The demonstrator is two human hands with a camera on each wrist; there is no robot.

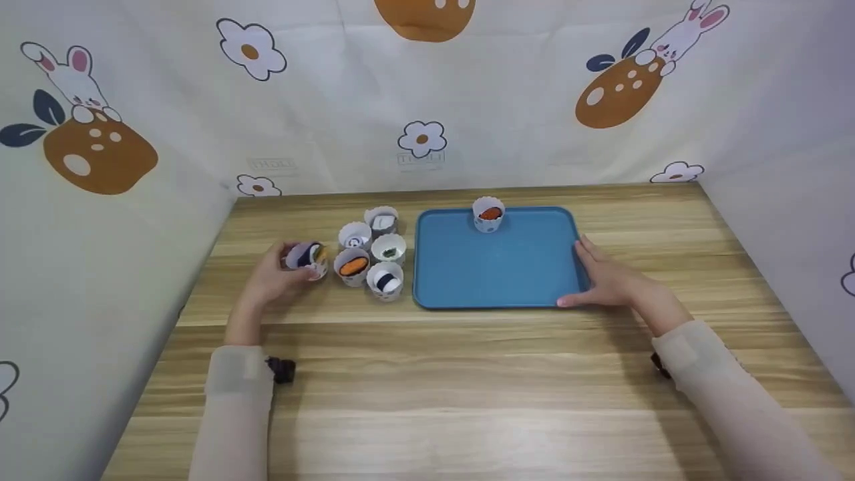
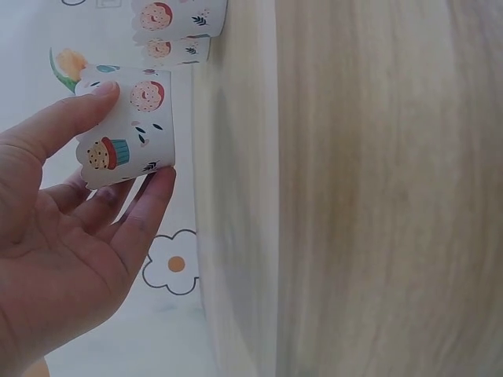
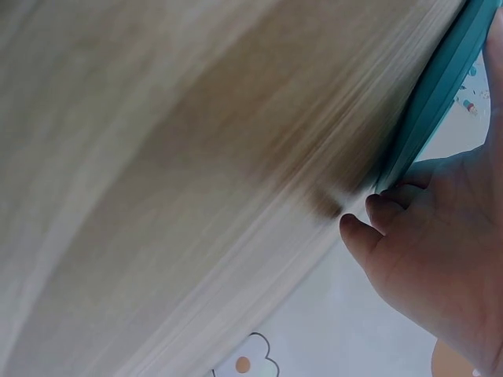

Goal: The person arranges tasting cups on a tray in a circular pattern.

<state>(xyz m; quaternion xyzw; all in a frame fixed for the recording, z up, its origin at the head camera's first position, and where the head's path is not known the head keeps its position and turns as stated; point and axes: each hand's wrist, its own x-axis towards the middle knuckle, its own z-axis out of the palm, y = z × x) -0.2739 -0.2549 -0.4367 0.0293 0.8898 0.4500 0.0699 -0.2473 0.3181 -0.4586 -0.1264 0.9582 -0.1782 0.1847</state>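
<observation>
My left hand [image 1: 270,274] grips a white paper baking cup [image 2: 130,126] printed with doughnuts and cupcakes, thumb on one side and fingers on the other. Inside it, a dark, white and yellow sushi-like piece [image 1: 314,254] shows. To its right stand several similar cups in a cluster, among them one with an orange piece [image 1: 353,266] and one with a white piece banded in black [image 1: 386,281]. My right hand [image 1: 604,277] rests against the right edge of a blue tray [image 1: 494,267], its thumb at the front corner. A cup with a red-orange piece [image 1: 491,213] stands at the tray's back edge.
The wood-grain table [image 1: 454,374] is bounded at the back and sides by pale cloth [image 1: 334,100] printed with rabbits, oranges and flowers. Cups in the cluster stand close together, just left of the tray.
</observation>
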